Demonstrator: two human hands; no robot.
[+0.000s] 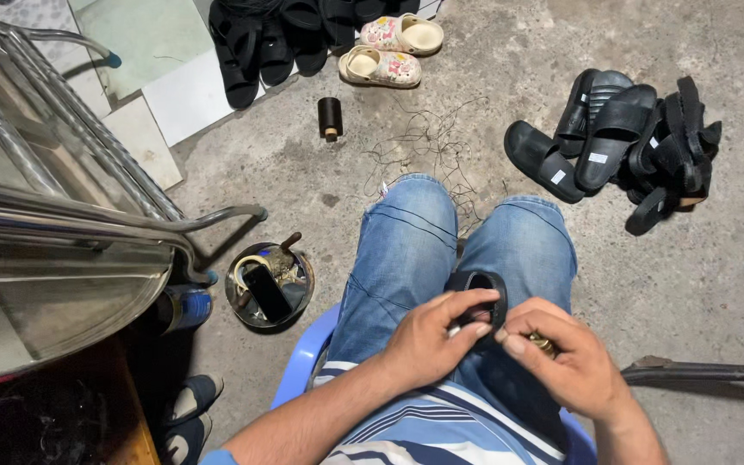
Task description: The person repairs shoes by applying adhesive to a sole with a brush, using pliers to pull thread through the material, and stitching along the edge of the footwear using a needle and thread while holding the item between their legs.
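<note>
A seated person's left hand [430, 337] closes around a black strap piece [479, 295] held over the lap, thumb and fingers pinching its looped end so it stays steady against the thigh. The right hand [566, 357], just beside it, is curled shut on a small brass-coloured item [543, 344] mostly hidden in the fingers; what it is cannot be told. A thin pale sliver shows between the two hands, too small to identify. The strap sits between the knees, near the body, where both hands can meet on it.

The person wears blue jeans [406, 250] and a striped shirt [441, 430] and sits on a blue plastic chair [303, 357]. On the concrete floor to the near left, a round metal dish [296, 301] holds a dark phone [267, 291] and odd bits, within arm's reach. A blue can [184, 307] stands beside it, under a polished steel table [53, 258]. Farther off, beyond the knees, lies a tangle of thin wire [428, 146] and a small black spool [330, 118]. To the far right a heap of black sandals [622, 142] is piled; more black sandals and a pair of floral children's clogs [389, 50] line the far edge. A dark metal bar [703, 372] lies at the right.
</note>
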